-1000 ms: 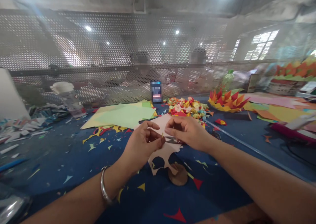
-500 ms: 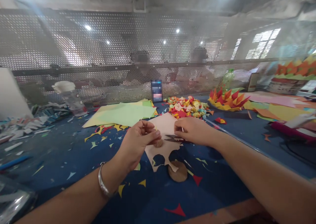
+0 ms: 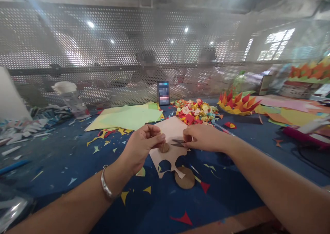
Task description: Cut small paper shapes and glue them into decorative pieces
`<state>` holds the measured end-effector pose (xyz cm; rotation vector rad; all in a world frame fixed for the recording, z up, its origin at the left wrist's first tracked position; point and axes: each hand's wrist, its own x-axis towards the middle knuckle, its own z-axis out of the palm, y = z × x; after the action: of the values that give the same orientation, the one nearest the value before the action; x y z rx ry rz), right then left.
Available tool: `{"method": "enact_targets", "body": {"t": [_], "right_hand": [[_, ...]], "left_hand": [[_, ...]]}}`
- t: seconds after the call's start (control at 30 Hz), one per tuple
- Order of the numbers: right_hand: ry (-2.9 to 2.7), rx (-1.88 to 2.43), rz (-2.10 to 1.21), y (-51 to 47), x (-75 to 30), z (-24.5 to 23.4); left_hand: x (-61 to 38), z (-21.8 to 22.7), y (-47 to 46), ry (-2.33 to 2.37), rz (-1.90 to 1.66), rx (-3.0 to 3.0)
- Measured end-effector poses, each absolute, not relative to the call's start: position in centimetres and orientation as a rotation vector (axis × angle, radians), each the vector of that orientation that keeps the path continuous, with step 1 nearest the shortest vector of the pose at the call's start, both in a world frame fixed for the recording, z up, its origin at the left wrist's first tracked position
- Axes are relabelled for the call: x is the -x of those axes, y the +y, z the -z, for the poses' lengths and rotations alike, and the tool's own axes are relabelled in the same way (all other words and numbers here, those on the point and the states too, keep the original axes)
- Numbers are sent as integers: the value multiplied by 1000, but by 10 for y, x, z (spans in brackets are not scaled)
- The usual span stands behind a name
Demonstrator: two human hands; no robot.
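Note:
My left hand (image 3: pixel 140 146) pinches a small round brown paper piece (image 3: pixel 164 147) over a pale pink sheet (image 3: pixel 171 130) with round holes cut in its near edge. A bangle sits on that wrist. My right hand (image 3: pixel 203 137) is closed on small dark scissors (image 3: pixel 177 143), their blades pointing left toward the brown piece. A larger brown paper disc (image 3: pixel 185 179) lies on the blue table just below the pink sheet.
Green and yellow sheets (image 3: pixel 129 118) lie beyond my hands. A heap of folded coloured papers (image 3: pixel 197 110) and a spiky orange-red paper ring (image 3: pixel 238 105) sit behind. A white-capped bottle (image 3: pixel 70 101) stands left. Paper scraps litter the blue table (image 3: pixel 77 165). Two people sit behind a perforated screen (image 3: pixel 116 55).
The small brown piece has come free in my left hand's pinch. My right hand drew the scissors slightly back to the right, and both hands sank a little toward the table.

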<state>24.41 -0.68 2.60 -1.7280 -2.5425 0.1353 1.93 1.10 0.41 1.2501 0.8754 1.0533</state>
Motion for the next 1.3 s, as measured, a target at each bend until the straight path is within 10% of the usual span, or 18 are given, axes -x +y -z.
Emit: {"method": "enact_targets", "body": {"t": [1.3], "right_hand": [[-2506, 1659, -209, 2, -245, -24]], "left_hand": [[-21, -3, 14, 872, -1050, -1307]]}}
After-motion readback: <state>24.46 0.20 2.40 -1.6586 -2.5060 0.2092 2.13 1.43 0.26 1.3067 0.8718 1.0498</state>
